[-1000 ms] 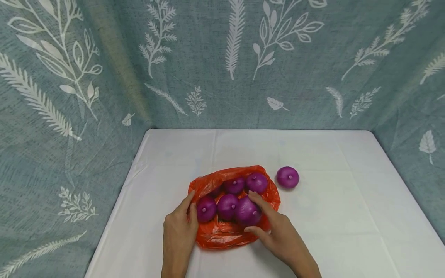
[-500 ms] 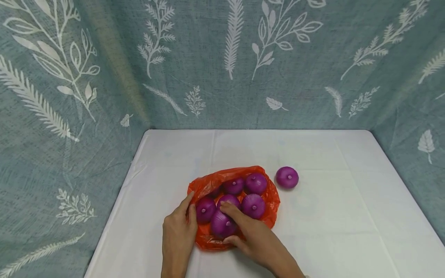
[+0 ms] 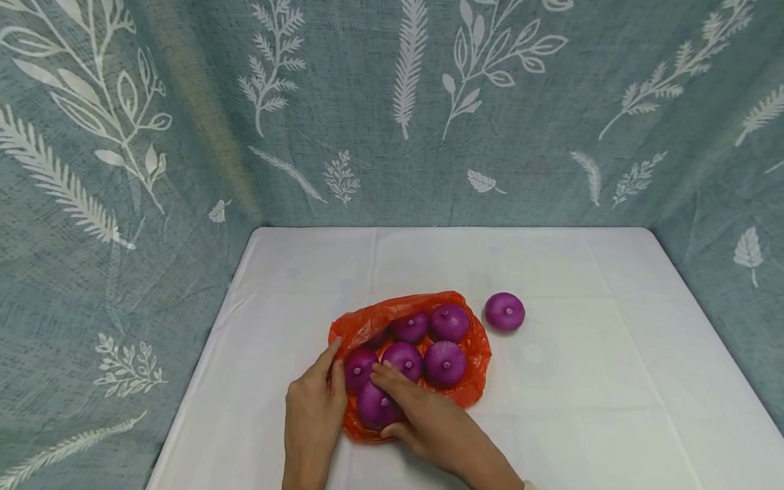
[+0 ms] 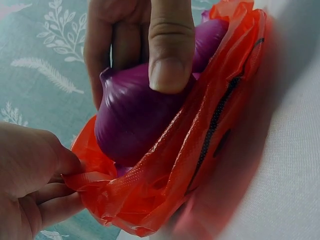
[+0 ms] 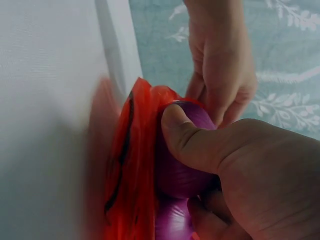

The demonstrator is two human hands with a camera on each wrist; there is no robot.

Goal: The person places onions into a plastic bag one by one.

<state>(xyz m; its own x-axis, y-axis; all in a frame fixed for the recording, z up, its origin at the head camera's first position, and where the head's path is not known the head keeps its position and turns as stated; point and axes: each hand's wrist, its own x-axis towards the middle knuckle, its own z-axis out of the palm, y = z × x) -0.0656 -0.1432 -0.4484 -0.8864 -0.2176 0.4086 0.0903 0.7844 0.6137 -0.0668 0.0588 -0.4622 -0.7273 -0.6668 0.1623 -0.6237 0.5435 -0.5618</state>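
A red plastic bag (image 3: 367,323) lies with its mouth wide, holding several purple onions (image 3: 445,365). My left hand (image 3: 315,408) pinches the bag's rim at its left side; in the left wrist view the plastic is bunched between thumb and fingers. My right hand (image 3: 437,429) reaches into the front of the bag and grips one onion (image 3: 375,405), thumb on the near side and fingers over the far side. That onion (image 4: 135,115) shows its pointed tip in the left wrist view. Some onions at the back are partly hidden under the bag's folded edge.
One loose purple onion (image 3: 505,312) sits on the white tabletop (image 3: 588,381), to the right of the bag. Leaf-patterned green-blue cloth (image 3: 367,102) hangs behind the table and at both sides.
My right hand has carried its onion leftward and toward me, from the bag's right part to its front left. My left hand has kept its hold on the rim.
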